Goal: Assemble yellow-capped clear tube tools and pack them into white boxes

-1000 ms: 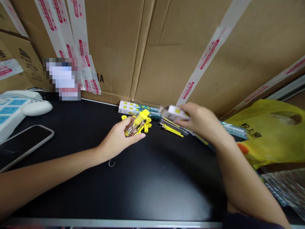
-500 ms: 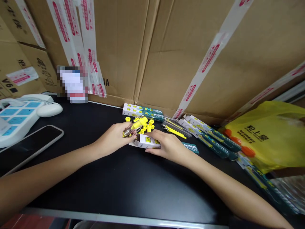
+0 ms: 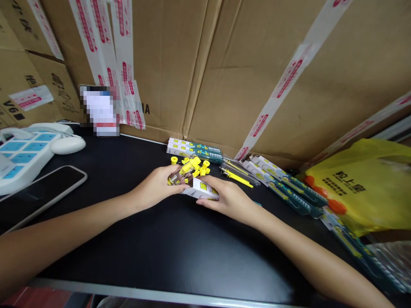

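Closed around a clear plastic tube [image 3: 176, 177] with a yellow part at its upper end is my left hand [image 3: 156, 188]. Its thumb reaches to the open end of a slim white-and-green carton [image 3: 203, 188]. My right hand [image 3: 233, 197] grips that carton from the right, thumb below and fingers over the top, hiding much of its length. The tube is tilted, apart from the carton's inside. Just behind both hands lie several small yellow caps [image 3: 205, 165], partly hidden by the tube and fingers.
Behind the caps lie two cartons [image 3: 192, 149]. To their right are clear tubes with yellow sticks [image 3: 237, 176], more cartons [image 3: 282, 190] and a yellow plastic bag [image 3: 353, 184]. A power strip [image 3: 28, 149] and phone [image 3: 45, 192] lie left. Large cardboard [image 3: 167, 64] walls the back.
My left thumb has come onto the carton's open end. The carton has tilted slightly, and less of its green far end shows past my right hand. The view has shifted a little.
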Action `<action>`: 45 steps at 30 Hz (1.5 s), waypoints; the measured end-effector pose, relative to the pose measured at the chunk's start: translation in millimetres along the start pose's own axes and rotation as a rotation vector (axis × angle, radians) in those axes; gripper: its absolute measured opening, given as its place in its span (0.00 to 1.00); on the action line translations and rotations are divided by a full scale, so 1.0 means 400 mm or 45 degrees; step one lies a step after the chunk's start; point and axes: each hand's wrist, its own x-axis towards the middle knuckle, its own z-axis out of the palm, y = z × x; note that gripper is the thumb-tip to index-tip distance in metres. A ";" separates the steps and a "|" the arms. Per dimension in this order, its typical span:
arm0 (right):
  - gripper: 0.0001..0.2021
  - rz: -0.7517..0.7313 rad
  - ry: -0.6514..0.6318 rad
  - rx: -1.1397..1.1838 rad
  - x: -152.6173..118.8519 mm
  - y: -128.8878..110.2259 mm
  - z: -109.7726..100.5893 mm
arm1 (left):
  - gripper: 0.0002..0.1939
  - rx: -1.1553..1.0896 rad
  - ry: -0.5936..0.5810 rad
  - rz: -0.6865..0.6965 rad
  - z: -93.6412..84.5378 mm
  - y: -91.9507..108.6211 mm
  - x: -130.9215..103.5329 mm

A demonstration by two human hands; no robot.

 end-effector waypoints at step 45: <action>0.16 -0.167 0.031 -0.424 -0.017 0.000 -0.069 | 0.10 1.007 -0.242 0.195 0.029 0.000 -0.030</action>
